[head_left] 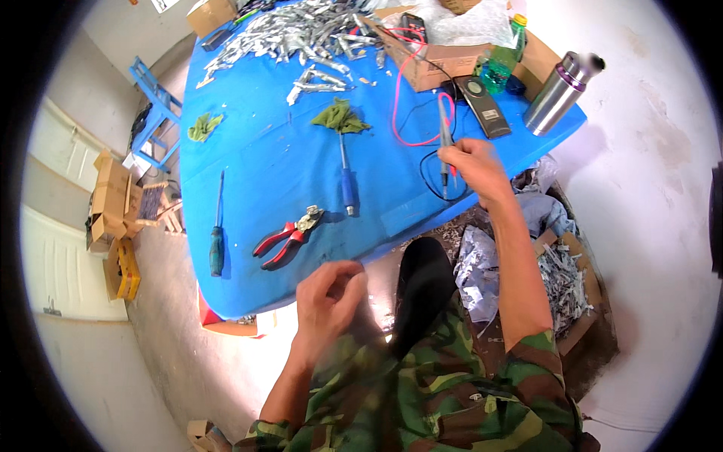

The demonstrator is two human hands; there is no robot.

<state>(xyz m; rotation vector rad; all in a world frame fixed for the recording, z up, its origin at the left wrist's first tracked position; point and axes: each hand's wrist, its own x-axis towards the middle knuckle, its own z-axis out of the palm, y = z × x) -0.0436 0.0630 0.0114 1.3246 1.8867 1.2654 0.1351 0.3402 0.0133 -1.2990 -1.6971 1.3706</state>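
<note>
My right hand (478,172) is at the table's right front, its fingers pinched on grey metal tweezers (443,120) whose arms point away from me. Beside those fingers lie test probes (445,179) with a red lead (395,113) and a black lead. Just off the front edge, my left hand (331,297) is curled closed; whether anything is inside it is hidden. Nearest to it on the table are red-handled pliers (280,245). A blue-handled tool (347,188) lies beyond, its shaft reaching a green cloth (340,117). Further left rests a teal-handled screwdriver (217,248).
A heap of silvery strips (301,34) covers the far part of the blue table (263,173). At right stand a steel flask (557,94), a green bottle (497,69), a dark handheld device (482,105) and a cardboard box (433,68). A scrap-filled box (576,279) sits below.
</note>
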